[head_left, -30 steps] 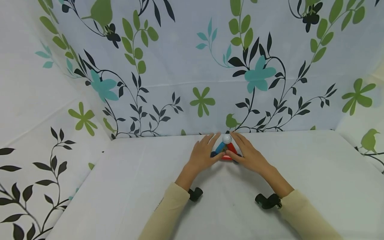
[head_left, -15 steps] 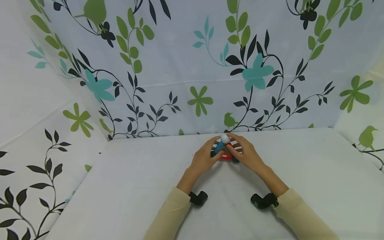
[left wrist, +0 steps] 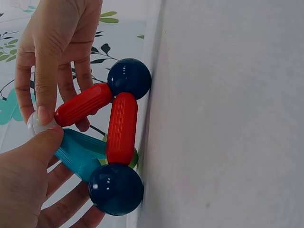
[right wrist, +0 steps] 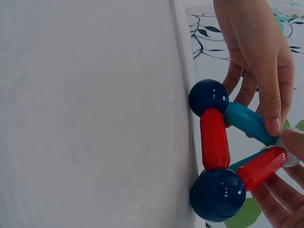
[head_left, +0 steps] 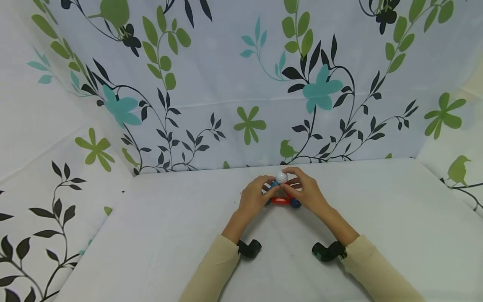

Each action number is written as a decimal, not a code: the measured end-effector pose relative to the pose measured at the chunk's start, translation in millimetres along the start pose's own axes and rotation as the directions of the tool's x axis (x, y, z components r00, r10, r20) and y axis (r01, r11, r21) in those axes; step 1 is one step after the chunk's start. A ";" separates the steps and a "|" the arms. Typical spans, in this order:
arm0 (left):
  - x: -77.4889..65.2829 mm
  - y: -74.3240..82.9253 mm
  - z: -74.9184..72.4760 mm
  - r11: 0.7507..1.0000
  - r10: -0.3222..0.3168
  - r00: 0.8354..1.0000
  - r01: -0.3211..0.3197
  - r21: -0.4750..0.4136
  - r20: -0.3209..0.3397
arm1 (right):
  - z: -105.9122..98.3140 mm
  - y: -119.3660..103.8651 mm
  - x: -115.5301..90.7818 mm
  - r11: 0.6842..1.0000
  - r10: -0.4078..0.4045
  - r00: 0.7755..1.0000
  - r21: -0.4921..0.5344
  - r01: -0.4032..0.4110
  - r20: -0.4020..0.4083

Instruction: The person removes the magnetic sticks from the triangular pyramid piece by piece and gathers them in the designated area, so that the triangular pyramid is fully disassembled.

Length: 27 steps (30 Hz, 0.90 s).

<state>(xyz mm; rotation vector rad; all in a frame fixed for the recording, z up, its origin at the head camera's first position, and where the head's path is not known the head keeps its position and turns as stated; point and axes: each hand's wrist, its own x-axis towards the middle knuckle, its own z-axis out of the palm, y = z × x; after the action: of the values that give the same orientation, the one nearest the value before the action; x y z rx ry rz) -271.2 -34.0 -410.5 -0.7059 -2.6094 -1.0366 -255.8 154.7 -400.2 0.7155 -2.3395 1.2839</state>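
A small pyramid frame of magnetic rods and balls stands on the white table. Its white ball (head_left: 281,177) is at the top. In the left wrist view, a red rod (left wrist: 122,128) lies along the bottom between two dark blue balls (left wrist: 129,78). A second red rod (right wrist: 262,167) and a blue rod (right wrist: 249,122) slant up to the white ball. My left hand (head_left: 253,195) pinches the blue rod's upper end, thumb tip right by the white ball. My right hand (head_left: 307,191) holds the white ball between thumb and curled fingers. The frame's rear side is partly hidden.
The white tabletop (head_left: 211,197) spreads around the frame, its back edge just behind. A leaf-patterned cloth (head_left: 211,75) hangs behind the table. Black wrist cameras (head_left: 250,249) sit under both wrists, close over the table.
Both hands have gone from straight, spread fingers beside the frame to curled fingers around its top. The frame has turned slightly, showing its bottom red rod and a dark blue ball more plainly.
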 end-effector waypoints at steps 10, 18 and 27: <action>0.7 0.8 -1.8 1.000 0.003 1.000 -0.003 0.014 0.023 | 0.4 2.4 0.3 0.999 -0.037 0.999 -0.026 0.037 0.017; 1.1 1.1 -4.3 1.000 -0.006 0.999 0.005 0.024 0.052 | 0.1 0.7 1.2 0.998 -0.051 0.999 -0.042 0.051 0.018; 2.7 -7.4 -6.9 0.992 -0.071 0.997 0.072 -0.107 0.012 | -0.3 1.5 1.2 0.997 -0.055 0.998 -0.046 0.055 0.013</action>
<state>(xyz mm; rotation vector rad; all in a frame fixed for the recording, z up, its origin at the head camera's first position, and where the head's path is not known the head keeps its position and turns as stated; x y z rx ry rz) -277.0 -42.5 -408.8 -0.6450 -2.6192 -1.2049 -257.6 155.3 -400.5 0.7691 -2.3345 1.2009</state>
